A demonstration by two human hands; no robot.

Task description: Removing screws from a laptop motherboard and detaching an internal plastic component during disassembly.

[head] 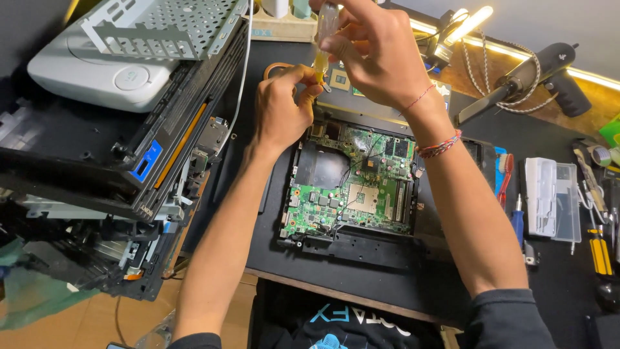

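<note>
My right hand (381, 55) has its fingers curled closed around a translucent yellowish syringe (323, 45), held nearly upright with its tip pointing down. Just below, my left hand (281, 106) pinches thumb and forefinger together at the syringe's lower end; whether they grip the tip itself or a small part beside it, I cannot tell. Both hands hover above the far edge of a green circuit board (352, 184), which lies in a black open laptop chassis (361, 249) on the dark work mat (555, 271). A square processor socket (363, 197) sits near the board's middle. Behind the hands, a small square chip (338, 79) rests on a dark panel. To my left stands a stack of dismantled devices (110, 161) topped by a perforated metal bracket (165, 26). To my right lie a clear plastic case (552, 197), a blue-handled screwdriver (518, 220), a yellow-handled screwdriver (600, 249) and a black hot-air gun (529, 74).
</note>
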